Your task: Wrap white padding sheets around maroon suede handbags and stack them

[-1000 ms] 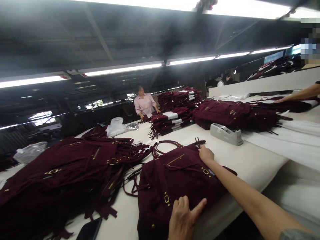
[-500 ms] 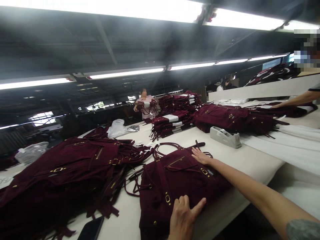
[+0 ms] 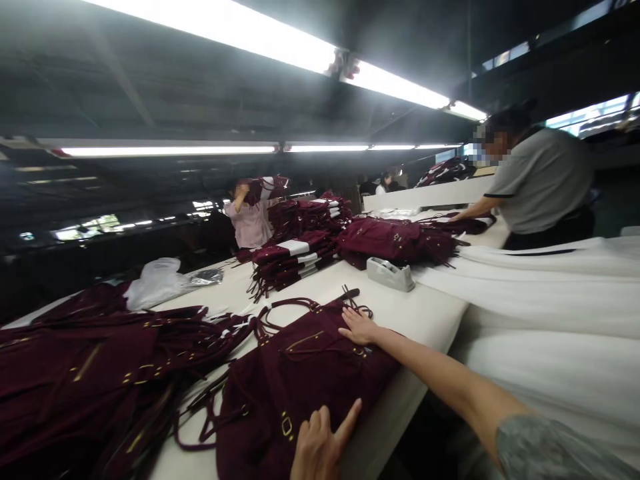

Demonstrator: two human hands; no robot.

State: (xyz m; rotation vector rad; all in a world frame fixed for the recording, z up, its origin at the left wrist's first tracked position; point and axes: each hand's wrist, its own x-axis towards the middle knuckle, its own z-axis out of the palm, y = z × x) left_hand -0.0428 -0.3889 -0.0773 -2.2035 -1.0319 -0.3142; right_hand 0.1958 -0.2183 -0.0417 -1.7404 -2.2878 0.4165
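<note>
A dark maroon handbag [image 3: 260, 387] with gold buckles, a slanted zip pocket and looped handles lies flat on the white table in front of me. My right hand [image 3: 357, 327] rests palm down on its far right part, fingers stretched out. Nearer to me, my left hand [image 3: 317, 443] presses on the bag's near part, its fingers bent and the thumb spread well away from them. Neither hand has the bag pinched. To the left lies a pile of similar maroon bags [image 3: 110, 373] with fringes and straps.
A grey tape dispenser [image 3: 391, 275] stands beyond the bag. Stacked maroon bags [image 3: 295, 257] with white bands and another maroon bag pile [image 3: 395, 240] lie farther back. A clear plastic bag [image 3: 160, 283] is at left, white fabric [image 3: 550, 293] at right. Two co-workers stand across.
My view has turned right, bringing a co-worker in a grey shirt into sight. Both my hands stay on the handbag. The co-worker at the back has raised a maroon bundle to head height.
</note>
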